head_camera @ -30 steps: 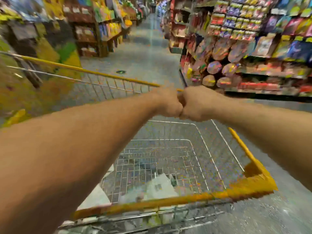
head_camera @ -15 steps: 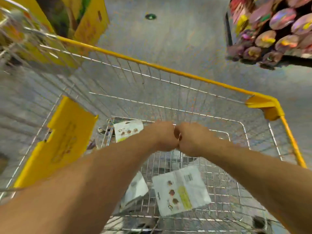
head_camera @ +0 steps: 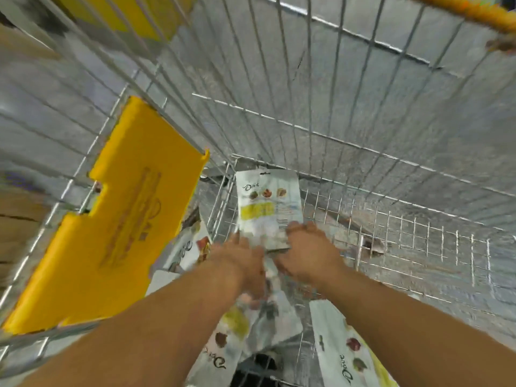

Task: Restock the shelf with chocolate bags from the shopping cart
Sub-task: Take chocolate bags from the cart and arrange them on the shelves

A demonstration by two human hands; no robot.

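Observation:
A white Dove chocolate bag [head_camera: 268, 202] leans against the front wall at the bottom of the wire shopping cart [head_camera: 363, 113]. My right hand [head_camera: 304, 255] is down in the cart with its fingers curled over the bag's lower right corner. My left hand [head_camera: 240, 263] is blurred beside it at the bag's lower left edge, fingers stretched out. More white chocolate bags lie on the cart floor: one to the left [head_camera: 190, 247], one under my forearms [head_camera: 229, 339], one at the lower right [head_camera: 346, 350]. The shelf is out of view.
A yellow plastic flap [head_camera: 117, 219] hangs inside the cart's left wall. The yellow cart rim [head_camera: 474, 12] runs across the top right. Wire walls enclose both hands on three sides. Grey shop floor shows through the mesh.
My view has tipped down into the cart. Both hands, held as touching fists above the basket before, have dropped to the cart floor and reached the far chocolate bag.

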